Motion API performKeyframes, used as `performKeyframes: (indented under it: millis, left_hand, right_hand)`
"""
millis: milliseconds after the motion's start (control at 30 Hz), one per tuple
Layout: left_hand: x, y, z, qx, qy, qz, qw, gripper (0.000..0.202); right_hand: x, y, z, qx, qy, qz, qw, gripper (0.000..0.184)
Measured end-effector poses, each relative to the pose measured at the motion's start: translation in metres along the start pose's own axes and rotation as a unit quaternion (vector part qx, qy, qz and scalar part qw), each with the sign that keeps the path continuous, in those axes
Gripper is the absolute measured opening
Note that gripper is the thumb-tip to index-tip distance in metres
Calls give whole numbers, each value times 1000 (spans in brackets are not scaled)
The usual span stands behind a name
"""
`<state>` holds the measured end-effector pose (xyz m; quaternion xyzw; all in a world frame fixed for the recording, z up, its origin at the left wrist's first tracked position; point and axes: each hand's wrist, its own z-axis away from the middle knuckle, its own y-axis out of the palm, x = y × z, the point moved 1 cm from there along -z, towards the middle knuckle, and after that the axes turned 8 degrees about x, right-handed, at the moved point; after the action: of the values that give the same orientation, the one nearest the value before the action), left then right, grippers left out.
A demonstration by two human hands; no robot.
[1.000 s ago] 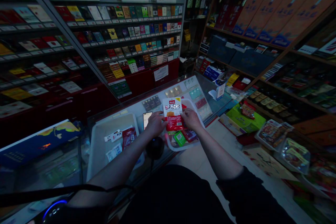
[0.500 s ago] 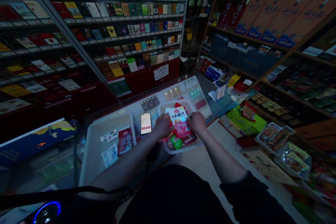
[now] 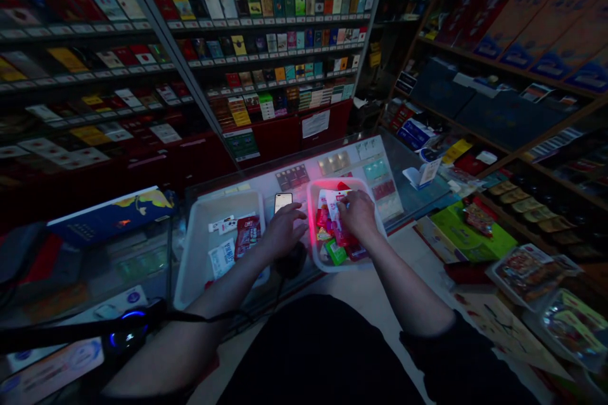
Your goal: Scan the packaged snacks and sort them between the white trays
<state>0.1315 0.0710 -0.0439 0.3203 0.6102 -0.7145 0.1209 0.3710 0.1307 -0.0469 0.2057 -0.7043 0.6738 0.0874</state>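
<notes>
white tray [image 3: 314, 247], red packets [image 3: 325, 218], green packet [image 3: 336, 251].

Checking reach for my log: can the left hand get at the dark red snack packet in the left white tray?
Probably yes: the left hand hovers beside the left white tray, and the dark red snack packet lies uncovered nearby.

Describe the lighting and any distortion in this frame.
Head view: very dim overall, shelves and lower foreground nearly black; a red glow falls on the right tray and the packets under the right hand; the phone screen shows as a small bright patch by the left hand; wide-angle lens bends the shelf lines toward the edges.
</notes>
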Motion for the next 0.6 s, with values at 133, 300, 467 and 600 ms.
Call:
performKeyframes:
  millis: [133, 300, 467, 600]
  left_hand:
    - [34, -33, 39, -26, -42, 6, 999, 29]
    - [95, -69, 92, -19, -121, -23, 992, 37]
    - [143, -76, 139, 80, -173, -108, 976, 31]
    - [158, -69, 164, 145, -181, -178, 956, 31]
  right_hand:
    - [36, 6, 0, 0, -49, -29, 998, 17]
    - [79, 22, 3, 10, -89, -60, 994, 16]
    - [128, 41, 15, 37, -123, -82, 988, 13]
    - [170, 56, 33, 75, -173, -89, 978, 12]
